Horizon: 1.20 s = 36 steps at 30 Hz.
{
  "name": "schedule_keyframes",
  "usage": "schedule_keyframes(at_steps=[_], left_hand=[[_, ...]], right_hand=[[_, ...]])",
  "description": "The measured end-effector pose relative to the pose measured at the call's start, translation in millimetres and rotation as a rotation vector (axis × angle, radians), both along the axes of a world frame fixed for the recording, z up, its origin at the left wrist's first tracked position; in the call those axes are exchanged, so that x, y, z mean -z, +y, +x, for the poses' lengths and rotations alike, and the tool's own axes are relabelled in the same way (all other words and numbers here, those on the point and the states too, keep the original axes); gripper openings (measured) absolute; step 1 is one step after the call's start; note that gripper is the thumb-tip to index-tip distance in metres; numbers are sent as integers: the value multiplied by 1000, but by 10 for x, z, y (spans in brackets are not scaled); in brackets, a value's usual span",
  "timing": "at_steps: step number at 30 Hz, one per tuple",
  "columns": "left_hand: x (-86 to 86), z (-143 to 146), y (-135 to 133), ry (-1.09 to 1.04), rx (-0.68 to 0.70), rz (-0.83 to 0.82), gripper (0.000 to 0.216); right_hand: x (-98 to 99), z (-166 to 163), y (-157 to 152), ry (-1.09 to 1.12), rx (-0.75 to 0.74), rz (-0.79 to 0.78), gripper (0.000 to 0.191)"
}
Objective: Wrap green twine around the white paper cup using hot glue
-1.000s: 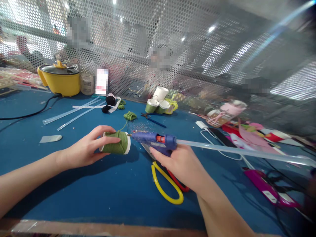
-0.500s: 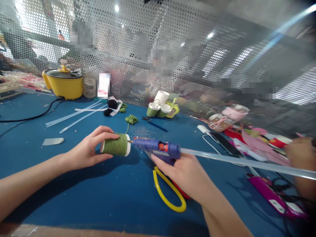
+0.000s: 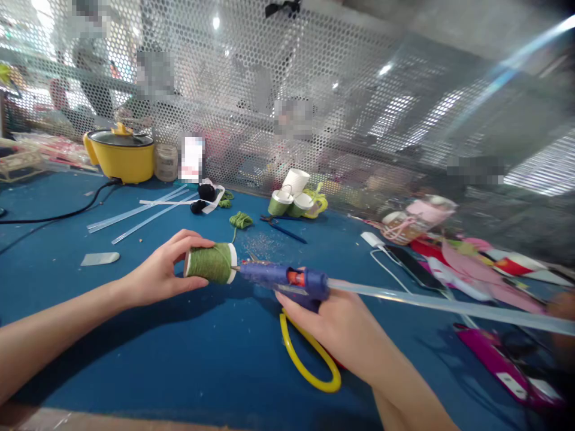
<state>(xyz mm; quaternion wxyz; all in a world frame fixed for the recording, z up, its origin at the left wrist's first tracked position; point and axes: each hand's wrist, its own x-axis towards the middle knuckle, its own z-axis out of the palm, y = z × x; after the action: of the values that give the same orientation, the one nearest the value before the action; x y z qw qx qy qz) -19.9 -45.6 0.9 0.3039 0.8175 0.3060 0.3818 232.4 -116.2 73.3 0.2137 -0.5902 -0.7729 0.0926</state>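
Observation:
My left hand (image 3: 173, 269) grips a small white cup wrapped in green yarn (image 3: 210, 263), tipped on its side with the white rim facing right. In my right hand (image 3: 341, 323) is a blue hot glue gun (image 3: 281, 280), its nozzle at the cup's rim. A long clear glue stick (image 3: 431, 307) runs out of the gun's back to the right. Behind the cup lies a small bundle of green yarn (image 3: 241, 220), with a strand leading down to the cup. Below the gun, yellow-handled scissors (image 3: 309, 365) lie partly hidden by my right hand.
Blue pliers (image 3: 285, 230) lie near several wrapped cups (image 3: 281, 202) by the mesh screen. At the back left stand a yellow electric pot (image 3: 121, 158) and a jar (image 3: 166, 163). Glue sticks (image 3: 135, 211) lie left. A phone (image 3: 411, 266) and purple power strip (image 3: 505, 365) are right.
The glue gun's nozzle has shifted slightly down along the cup's rim. The view has tilted a little. Another person's hand at the right edge has moved lower and mostly out of view.

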Motion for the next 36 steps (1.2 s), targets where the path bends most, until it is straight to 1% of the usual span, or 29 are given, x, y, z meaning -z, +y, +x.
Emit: schedule_keyframes(at_steps=[3,10,14,18,22,26,31,36], left_hand=[[-2,-5,4,29,-11,42,44],[-60,-4,-57,152,18,242,41],[-50,6,-80,167,46,304,38],[-43,9,-91,217,72,345,37],[-45,5,-106,241,91,367,36],[-42,5,-112,238,97,371,36],[-48,5,-85,178,54,310,38],[-54,5,-58,141,1,227,40]], right_hand=[[-15,-9,5,-13,-8,14,16],[-94,-18,25,-12,17,-28,19],[-63,-7,50,-25,53,-52,20],[-16,-8,70,3,85,-34,21],[5,-9,87,43,63,-33,23],[13,0,93,50,71,-53,22],[0,12,73,29,85,-59,23],[-12,6,48,1,37,-17,19]])
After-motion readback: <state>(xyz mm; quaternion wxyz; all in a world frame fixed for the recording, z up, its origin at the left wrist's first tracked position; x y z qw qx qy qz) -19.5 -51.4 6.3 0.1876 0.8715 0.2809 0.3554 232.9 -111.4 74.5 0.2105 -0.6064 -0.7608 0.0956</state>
